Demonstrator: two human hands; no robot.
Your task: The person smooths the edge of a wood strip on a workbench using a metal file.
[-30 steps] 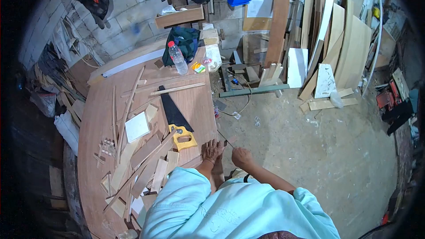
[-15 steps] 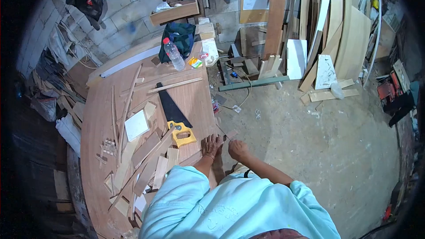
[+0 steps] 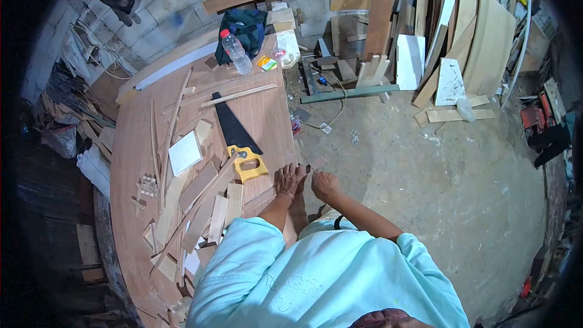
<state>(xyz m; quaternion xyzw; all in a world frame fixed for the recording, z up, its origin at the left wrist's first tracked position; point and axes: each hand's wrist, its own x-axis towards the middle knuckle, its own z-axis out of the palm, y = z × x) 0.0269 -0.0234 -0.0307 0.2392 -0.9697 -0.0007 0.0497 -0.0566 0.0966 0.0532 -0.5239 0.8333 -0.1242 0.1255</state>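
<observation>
My left hand [image 3: 289,180] lies at the right edge of the wooden worktable [image 3: 273,133], fingers stretched forward over the edge. Just beyond the table, my right hand [image 3: 325,185] is closed in a fist beside it. A thin, flat, brownish piece [image 3: 316,163] shows in front of the two hands; what my right fist grips I cannot tell. Left of my left hand rests a handsaw with a yellow handle [image 3: 248,164] and a black blade [image 3: 234,121]. Wood offcuts [image 3: 197,194] and a white block [image 3: 185,153] are heaped farther left.
A water bottle [image 3: 235,51] with a red cap and a dark green bag [image 3: 244,29] stand at the table's far end. Long boards [image 3: 470,36] lean against the back wall. A green bar [image 3: 349,94] and a cable [image 3: 345,106] lie on the concrete floor [image 3: 425,176].
The view has tipped slightly downward, so the background sits higher in the frame. Both hands stay close together at the table edge, with only a small shift in my right hand.
</observation>
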